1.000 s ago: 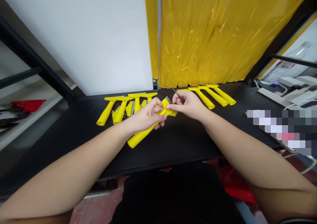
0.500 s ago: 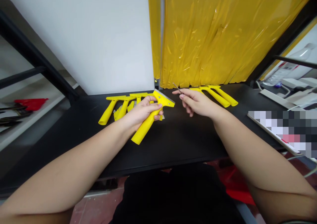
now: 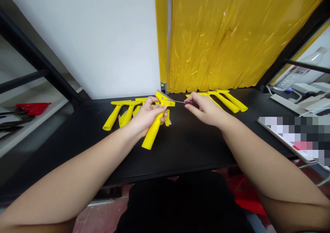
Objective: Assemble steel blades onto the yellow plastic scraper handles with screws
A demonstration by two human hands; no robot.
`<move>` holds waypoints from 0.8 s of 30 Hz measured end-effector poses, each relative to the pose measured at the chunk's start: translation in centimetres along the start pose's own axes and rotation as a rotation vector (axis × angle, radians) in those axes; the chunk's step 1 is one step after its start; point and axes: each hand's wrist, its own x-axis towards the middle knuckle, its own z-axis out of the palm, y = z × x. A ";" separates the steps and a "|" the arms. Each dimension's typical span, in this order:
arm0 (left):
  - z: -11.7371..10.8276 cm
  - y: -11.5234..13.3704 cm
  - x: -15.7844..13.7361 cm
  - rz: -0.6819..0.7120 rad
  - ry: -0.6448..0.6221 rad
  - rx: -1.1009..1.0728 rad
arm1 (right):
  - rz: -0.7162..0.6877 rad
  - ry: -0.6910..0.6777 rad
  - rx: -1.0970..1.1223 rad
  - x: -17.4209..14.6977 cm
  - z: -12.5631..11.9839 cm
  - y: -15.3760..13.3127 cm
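Note:
My left hand [image 3: 151, 114] is closed round the neck of a yellow scraper [image 3: 152, 132], its handle slanting down toward me. A metal blade edge shows along the scraper's head, which also carries small screws. In my right hand [image 3: 202, 107] is a screwdriver [image 3: 177, 101], pinched between thumb and fingers. Its thin shaft points left, and the tip reaches the scraper's head near a screw; whether it sits in the screw I cannot tell. Most of the screwdriver's handle is hidden by my fingers.
Several yellow scraper handles [image 3: 112, 118] lie on the black table [image 3: 196, 147] at left, with small yellow pieces beside them. More yellow handles [image 3: 228, 102] lie at right. A white panel [image 3: 103, 37] and yellow plastic sheeting [image 3: 219, 37] stand behind. A plastic bottle [image 3: 296, 73] is at far right.
The scraper has turned more upright and shifted slightly left. My right hand has swung the screwdriver round, bringing its tip to the scraper's head.

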 end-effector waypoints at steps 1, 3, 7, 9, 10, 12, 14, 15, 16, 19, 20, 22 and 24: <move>0.0 0.0 0.0 0.011 0.001 0.006 | -0.002 0.004 0.003 0.0 0.0 -0.1; 0.1 -0.1 -0.1 0.021 -0.004 0.023 | -0.003 0.010 0.012 0.0 0.0 -0.1; 0.1 -0.1 -0.2 0.042 -0.030 0.052 | 0.010 0.020 0.023 0.1 0.0 -0.1; 0.1 -0.2 -0.2 0.068 -0.044 0.066 | 0.010 0.021 0.020 0.1 0.0 -0.1; 0.1 -0.2 -0.3 0.082 -0.046 0.075 | 0.009 0.019 0.019 0.1 0.0 -0.1; 0.2 -0.2 -0.3 0.107 -0.037 0.100 | 0.012 0.018 0.020 0.1 -0.1 -0.3; 0.3 -0.3 -0.4 0.135 -0.015 0.145 | 0.023 0.031 0.026 0.0 -0.2 -0.6; 0.3 -0.3 -0.4 0.158 0.000 0.173 | 0.030 0.046 0.027 0.0 -0.3 -0.8; 0.3 -0.3 -0.5 0.184 0.012 0.204 | 0.034 0.065 0.026 -0.1 -0.3 -1.0; 0.2 -0.4 -0.7 0.277 0.022 0.285 | 0.045 0.100 0.038 0.0 -0.4 -1.5; 0.1 -0.5 -0.7 0.306 0.019 0.308 | 0.054 0.095 0.050 0.1 -0.3 -1.6; -0.2 -0.6 -0.7 0.348 0.015 0.347 | 0.077 0.073 0.088 0.2 -0.1 -1.7; -0.6 -0.8 -0.6 0.368 0.025 0.369 | 0.097 0.043 0.132 0.1 0.2 -1.7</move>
